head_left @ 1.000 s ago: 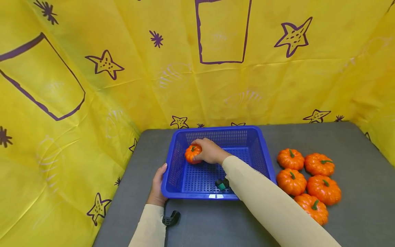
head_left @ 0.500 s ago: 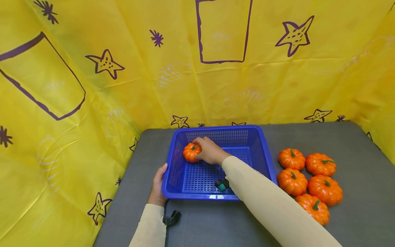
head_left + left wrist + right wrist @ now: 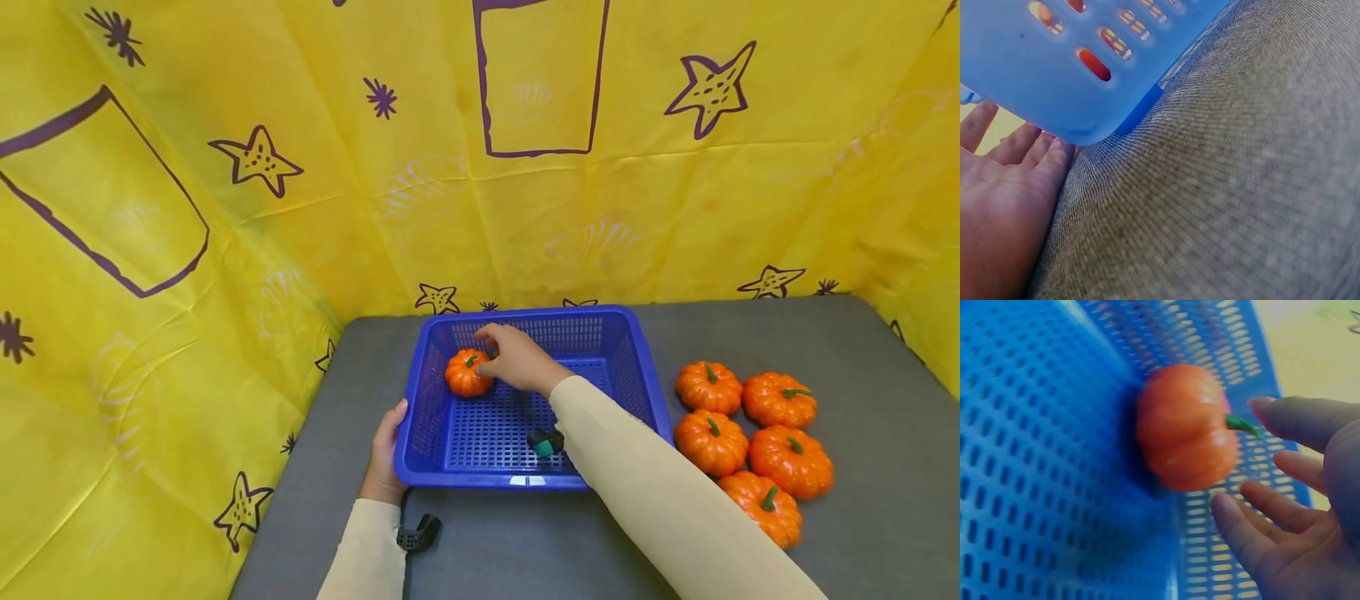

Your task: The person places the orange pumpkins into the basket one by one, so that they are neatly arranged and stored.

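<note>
Head camera view: a person's right hand is hovering inside a blue basket, its fingers spreading well apart and holding nothing, just beside an orange pumpkin that is sitting stem up on the basket floor, toward the far left corner. At the basket's left side, the left hand is resting against the rim, its fingers extending loosely rather than curling round it. Five more pumpkins are lying clustered to the right of the basket, two of them sitting just beside its wall. The right sleeve is crossing the basket's near right corner, hiding part of the rim and passing close by the nearest pumpkin of the cluster. A black-and-green device at the right wrist is blocking a patch of the basket floor, while a black device is jutting from the left cuff over the dark grey table. Yellow cloth bearing purple starfish is hanging along the far and left sides.
</note>
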Available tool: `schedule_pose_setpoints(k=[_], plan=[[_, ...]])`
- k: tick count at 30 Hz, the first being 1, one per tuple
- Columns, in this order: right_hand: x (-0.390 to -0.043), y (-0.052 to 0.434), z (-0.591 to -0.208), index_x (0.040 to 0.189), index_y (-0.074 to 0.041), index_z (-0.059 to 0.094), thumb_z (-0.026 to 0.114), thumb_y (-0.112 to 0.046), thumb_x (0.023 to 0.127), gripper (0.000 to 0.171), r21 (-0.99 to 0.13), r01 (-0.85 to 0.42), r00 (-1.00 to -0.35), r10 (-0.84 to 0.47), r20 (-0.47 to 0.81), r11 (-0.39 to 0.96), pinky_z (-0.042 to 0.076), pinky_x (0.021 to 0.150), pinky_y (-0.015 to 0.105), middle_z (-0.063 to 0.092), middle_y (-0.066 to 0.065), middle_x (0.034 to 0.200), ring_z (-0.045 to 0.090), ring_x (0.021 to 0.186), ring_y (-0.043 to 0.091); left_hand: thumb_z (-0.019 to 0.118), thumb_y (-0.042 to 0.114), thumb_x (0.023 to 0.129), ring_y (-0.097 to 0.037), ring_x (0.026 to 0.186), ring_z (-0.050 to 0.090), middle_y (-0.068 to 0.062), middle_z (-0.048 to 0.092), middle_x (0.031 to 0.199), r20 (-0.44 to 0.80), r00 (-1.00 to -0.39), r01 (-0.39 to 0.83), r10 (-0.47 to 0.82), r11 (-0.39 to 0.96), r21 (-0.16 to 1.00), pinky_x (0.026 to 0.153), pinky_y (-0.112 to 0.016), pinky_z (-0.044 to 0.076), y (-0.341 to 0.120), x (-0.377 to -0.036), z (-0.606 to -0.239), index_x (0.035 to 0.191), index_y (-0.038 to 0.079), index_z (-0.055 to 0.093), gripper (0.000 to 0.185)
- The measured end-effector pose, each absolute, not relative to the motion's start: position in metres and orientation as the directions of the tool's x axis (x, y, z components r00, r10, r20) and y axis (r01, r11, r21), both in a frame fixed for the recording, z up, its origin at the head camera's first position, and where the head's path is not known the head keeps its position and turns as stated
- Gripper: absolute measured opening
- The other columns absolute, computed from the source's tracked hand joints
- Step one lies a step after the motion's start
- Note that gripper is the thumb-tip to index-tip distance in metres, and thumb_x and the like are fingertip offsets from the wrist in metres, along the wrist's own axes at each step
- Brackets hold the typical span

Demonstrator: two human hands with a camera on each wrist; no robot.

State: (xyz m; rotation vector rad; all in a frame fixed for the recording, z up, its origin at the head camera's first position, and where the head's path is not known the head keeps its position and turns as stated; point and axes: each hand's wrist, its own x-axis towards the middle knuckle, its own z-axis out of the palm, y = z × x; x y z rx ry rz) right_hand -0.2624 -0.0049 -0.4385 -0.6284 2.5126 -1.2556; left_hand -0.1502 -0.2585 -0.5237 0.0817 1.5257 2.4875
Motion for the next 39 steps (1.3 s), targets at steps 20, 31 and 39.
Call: schedule_pose_setpoints(k=[20, 31, 39], plan=[[-0.256, 0.022, -0.404, 0.16, -0.014, 0.053, 0.078, -0.031, 0.103, 0.064, -0.946, -0.136, -0.875, -0.483, -0.024, 0.294, 0.051, 0.103, 0.055, 0.062, 0.018, 0.144, 0.063, 0.121, 0.031, 0.039, 0.048, 0.112, -0.023, 0.11, 0.067, -0.01, 0.07, 0.131, -0.071, -0.976, -0.157, 0.205, -0.442, 0.883, 0.093, -0.038, 0.056, -0.259, -0.149, -0.523, 0.146, 0.013, 0.057, 0.052], [-0.246, 0.041, -0.389, 0.155, -0.023, 0.057, 0.076, -0.037, 0.104, 0.056, -0.959, -0.161, -0.888, -0.459, 0.037, 0.234, 0.051, 0.102, 0.056, 0.064, 0.012, 0.143, 0.062, 0.122, 0.032, 0.043, 0.051, 0.111, -0.024, 0.111, 0.066, -0.011, 0.068, 0.133, -0.087, -0.98, -0.155, 0.18, -0.413, 0.897, 0.093, -0.038, 0.057, -0.258, -0.151, -0.524, 0.151, 0.009, 0.051, 0.059], [-0.237, 0.06, -0.386, 0.157, -0.024, 0.055, 0.075, -0.042, 0.105, 0.058, -0.958, -0.17, -0.884, -0.466, 0.044, 0.231, 0.05, 0.104, 0.06, 0.062, 0.011, 0.145, 0.061, 0.124, 0.032, 0.042, 0.05, 0.111, -0.024, 0.112, 0.066, -0.011, 0.069, 0.132, -0.075, -0.98, -0.147, 0.183, -0.424, 0.893, 0.093, -0.038, 0.057, -0.257, -0.151, -0.524, 0.149, 0.01, 0.053, 0.056]])
